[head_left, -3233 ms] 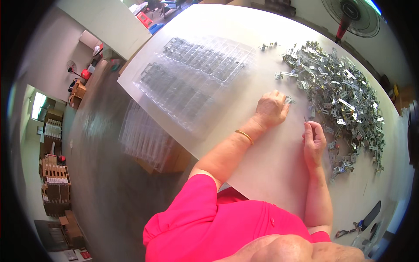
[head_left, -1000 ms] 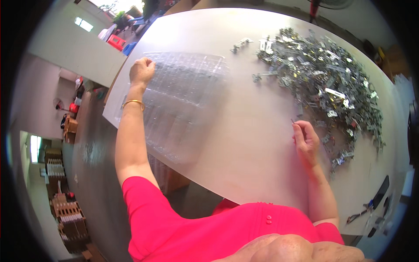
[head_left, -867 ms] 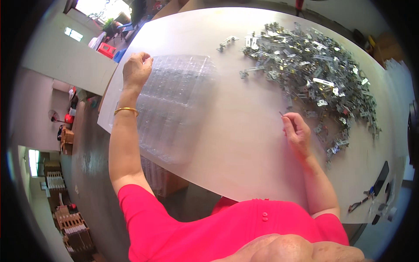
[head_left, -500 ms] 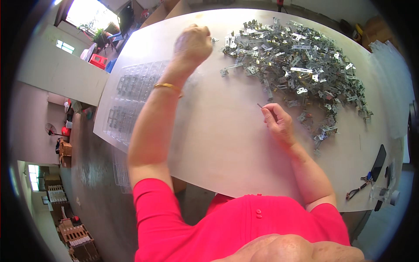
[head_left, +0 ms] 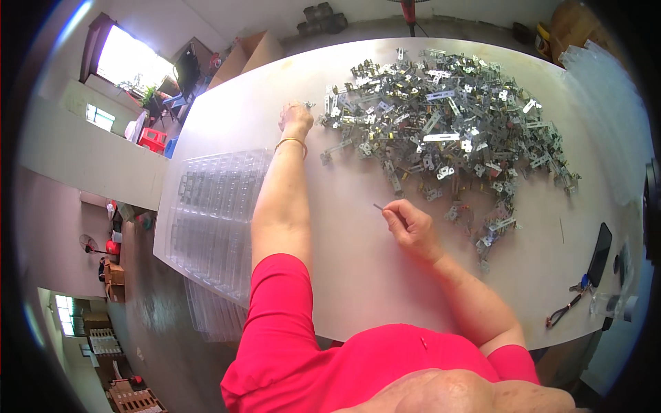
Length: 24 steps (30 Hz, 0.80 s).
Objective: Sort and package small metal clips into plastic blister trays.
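My left hand [head_left: 296, 118] reaches across the white table, its fingers curled and turned away, so whatever they hold is hidden. Right beside its fingertips lies a small metal piece [head_left: 310, 105], just off the left edge of a large heap of metal brackets [head_left: 447, 117]. Nearer to me, my right hand [head_left: 413, 227] is closed in a pinch. A thin dark rod [head_left: 377, 206] sticks out between its thumb and forefinger, pointing left above the tabletop. The heap's small silvery parts, some with brassy bits, spread out past my right hand.
Clear plastic compartment trays [head_left: 220, 206] sit on the table's left side, with another tray [head_left: 210, 310] below the edge. On the right are a dark phone [head_left: 600, 255], keys with a strap [head_left: 582, 286] and a clear bottle [head_left: 613, 306]. Clear plastic bags [head_left: 609, 117] lie at the far right.
The whole view has shifted, with the table sitting lower in the picture. My left hand stays near the small metal piece, now a little closer to it. My right hand still pinches the rod.
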Available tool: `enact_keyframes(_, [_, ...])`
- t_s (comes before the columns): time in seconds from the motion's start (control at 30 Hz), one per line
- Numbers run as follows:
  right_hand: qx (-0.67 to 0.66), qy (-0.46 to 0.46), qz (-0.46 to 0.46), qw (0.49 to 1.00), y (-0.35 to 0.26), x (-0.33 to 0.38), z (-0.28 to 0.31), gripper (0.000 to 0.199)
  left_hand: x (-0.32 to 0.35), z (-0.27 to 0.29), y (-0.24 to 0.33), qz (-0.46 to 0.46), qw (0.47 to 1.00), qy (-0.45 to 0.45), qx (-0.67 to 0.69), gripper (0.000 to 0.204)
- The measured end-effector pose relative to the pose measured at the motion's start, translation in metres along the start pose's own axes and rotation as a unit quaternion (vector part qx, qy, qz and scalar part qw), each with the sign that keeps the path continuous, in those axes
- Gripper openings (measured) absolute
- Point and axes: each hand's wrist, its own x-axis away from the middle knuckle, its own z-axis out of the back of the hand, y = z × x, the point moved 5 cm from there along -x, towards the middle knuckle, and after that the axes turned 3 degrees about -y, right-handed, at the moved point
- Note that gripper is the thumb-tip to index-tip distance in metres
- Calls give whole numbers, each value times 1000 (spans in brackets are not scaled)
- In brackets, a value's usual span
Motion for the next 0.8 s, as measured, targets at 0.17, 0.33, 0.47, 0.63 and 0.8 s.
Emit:
enact_keyframes(0.17, [22,5,18,1000,-1,-1,-2,7,-13,-22,-19,45,997,-60,25,49])
enact_keyframes(0.33, [31,9,21,999,2,-2,-1,7,16,-8,4,31,999,-6,9,40])
enact_keyframes(0.47, [3,21,4,1000,2,-2,-4,7,28,16,8,33,990,97,100,30])
enact_keyframes(0.63, [-23,28,10,999,5,0,-8,7,90,73,37,-85,901,276,322,17])
enact_keyframes(0.8, [-25,44,-5,999,5,4,3,9,192,69,74,-168,771,110,604,16])
